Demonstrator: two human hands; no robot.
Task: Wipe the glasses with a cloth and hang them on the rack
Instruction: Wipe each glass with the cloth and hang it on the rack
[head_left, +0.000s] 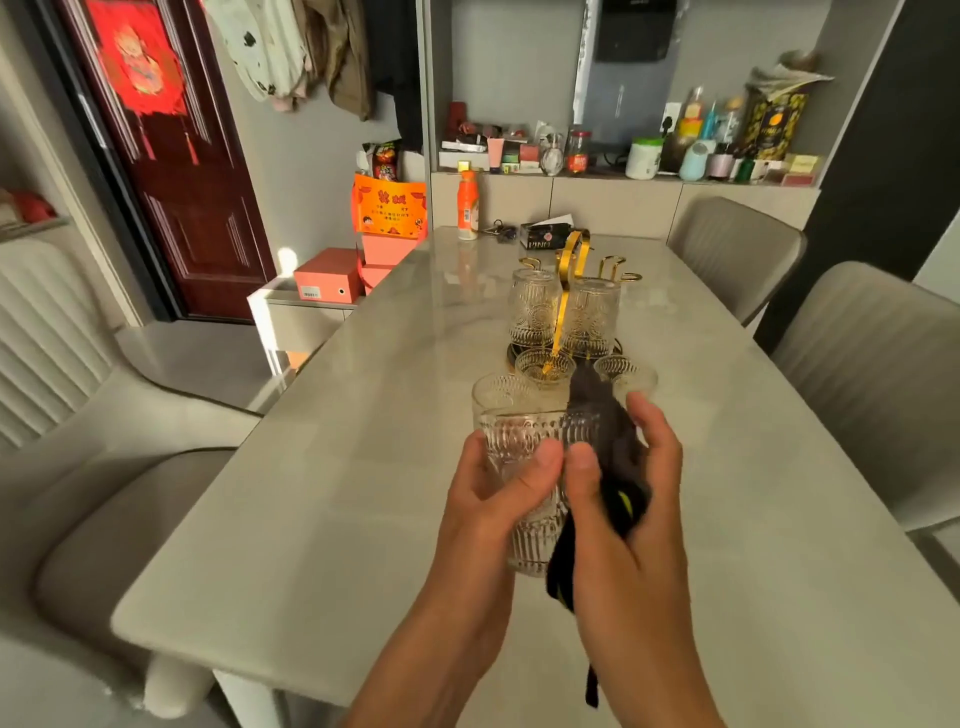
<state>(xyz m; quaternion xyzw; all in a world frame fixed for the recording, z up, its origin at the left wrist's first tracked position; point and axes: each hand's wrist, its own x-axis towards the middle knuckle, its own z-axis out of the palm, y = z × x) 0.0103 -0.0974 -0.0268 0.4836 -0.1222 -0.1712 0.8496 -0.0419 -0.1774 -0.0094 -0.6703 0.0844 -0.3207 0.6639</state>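
My left hand (493, 493) grips a ribbed clear glass (519, 441) upright above the table. My right hand (639, 467) presses a dark cloth (602, 415) with yellow marks against the glass's right side; the cloth's tail hangs below my wrist. Behind stands a gold rack (569, 270) with two glasses (535, 306) hung upside down on it. Three more glasses (545, 366) stand upright on the table between the rack and my hands.
The pale marble table (363, 467) holds an orange bottle (467, 208), keys and a black box (545, 236) at its far end. Grey chairs (737, 249) stand on both sides. A cluttered shelf lines the back wall.
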